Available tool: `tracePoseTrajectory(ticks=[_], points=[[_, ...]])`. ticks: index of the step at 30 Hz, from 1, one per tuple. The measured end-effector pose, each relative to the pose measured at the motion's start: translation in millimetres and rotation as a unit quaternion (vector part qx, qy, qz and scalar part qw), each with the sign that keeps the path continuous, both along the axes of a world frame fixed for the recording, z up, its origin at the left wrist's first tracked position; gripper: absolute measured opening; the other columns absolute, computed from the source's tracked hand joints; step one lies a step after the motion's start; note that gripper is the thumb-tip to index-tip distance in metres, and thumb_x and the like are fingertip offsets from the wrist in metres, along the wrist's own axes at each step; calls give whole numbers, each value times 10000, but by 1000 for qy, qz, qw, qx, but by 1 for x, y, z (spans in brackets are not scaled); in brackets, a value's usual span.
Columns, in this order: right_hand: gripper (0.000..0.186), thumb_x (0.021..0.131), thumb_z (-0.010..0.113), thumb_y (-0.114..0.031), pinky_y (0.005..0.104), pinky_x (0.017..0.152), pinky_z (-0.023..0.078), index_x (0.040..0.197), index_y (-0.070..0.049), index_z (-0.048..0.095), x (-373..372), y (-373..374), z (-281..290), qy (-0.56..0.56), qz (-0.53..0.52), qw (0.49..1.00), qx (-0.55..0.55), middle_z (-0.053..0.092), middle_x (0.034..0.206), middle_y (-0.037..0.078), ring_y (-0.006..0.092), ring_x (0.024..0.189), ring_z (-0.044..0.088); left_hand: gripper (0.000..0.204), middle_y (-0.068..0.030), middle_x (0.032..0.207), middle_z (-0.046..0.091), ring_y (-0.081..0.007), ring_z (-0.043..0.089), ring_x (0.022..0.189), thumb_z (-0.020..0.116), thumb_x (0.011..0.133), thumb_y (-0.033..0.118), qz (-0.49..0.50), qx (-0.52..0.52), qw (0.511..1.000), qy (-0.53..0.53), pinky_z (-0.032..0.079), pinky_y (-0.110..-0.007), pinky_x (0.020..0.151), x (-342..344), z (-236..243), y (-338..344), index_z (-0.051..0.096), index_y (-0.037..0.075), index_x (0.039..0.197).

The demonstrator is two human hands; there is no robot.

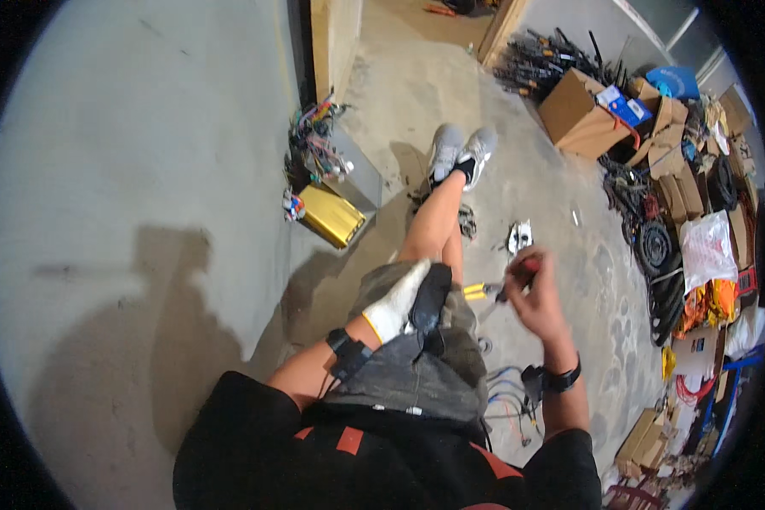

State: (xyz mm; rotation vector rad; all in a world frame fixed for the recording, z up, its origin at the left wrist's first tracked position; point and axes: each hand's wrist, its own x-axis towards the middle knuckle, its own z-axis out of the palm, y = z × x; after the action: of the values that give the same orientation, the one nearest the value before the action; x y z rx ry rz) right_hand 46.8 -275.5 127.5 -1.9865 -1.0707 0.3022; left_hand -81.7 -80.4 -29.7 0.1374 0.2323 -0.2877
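Observation:
My left hand (391, 310), in a white knitted glove with a yellow cuff edge, lies over my lap against a black object (433, 297). It seems to grip that object's side; the fingertips are partly hidden, and I cannot make out the object's kind. My bare right hand (537, 297) is raised over the floor to the right of my knees. Its fingers curl around a small dark red thing (529, 267), blurred by motion. Close to that hand, yellow-handled pliers (478, 291) show beside my leg. A silvery metal part (519, 237) lies on the floor just beyond.
On the left, a gold metal box (332, 215) and a grey box (354, 166) with bundled wires (314, 140) stand by the wall. Loose cables (510, 395) lie right of my lap. Cardboard boxes (580, 115), a wheel (654, 245) and plastic bags (708, 246) crowd the right.

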Motion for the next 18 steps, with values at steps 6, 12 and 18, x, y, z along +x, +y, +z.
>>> tracePoseTrajectory(ticks=[6, 12, 18], points=[[405, 992, 537, 74, 346, 990, 501, 1353, -8, 371, -19, 9, 26, 17, -115, 974, 194, 615, 1167, 155, 231, 1130, 637, 750, -136, 823, 721, -283, 702, 692, 423, 1000, 688, 60, -42, 995, 73, 600, -423, 652, 11, 4, -1, 676, -15, 1060], [301, 1022, 562, -1, 343, 915, 544, 1306, -9, 461, -26, -1, 4, -31, -106, 985, 132, 649, 1136, 163, 211, 997, 697, 660, -149, 816, 720, -307, 690, 671, 419, 1012, 664, -6, -27, 999, 33, 594, -435, 639, 4, -3, 1, 699, 66, 1039], [332, 988, 574, 52, 360, 868, 591, 1298, -7, 467, -31, -4, -7, -89, -96, 983, 125, 532, 1211, 161, 243, 1004, 708, 685, -171, 829, 726, -349, 687, 649, 393, 1013, 673, 15, -69, 997, 22, 595, -478, 644, 9, -31, 0, 700, 61, 1037]])
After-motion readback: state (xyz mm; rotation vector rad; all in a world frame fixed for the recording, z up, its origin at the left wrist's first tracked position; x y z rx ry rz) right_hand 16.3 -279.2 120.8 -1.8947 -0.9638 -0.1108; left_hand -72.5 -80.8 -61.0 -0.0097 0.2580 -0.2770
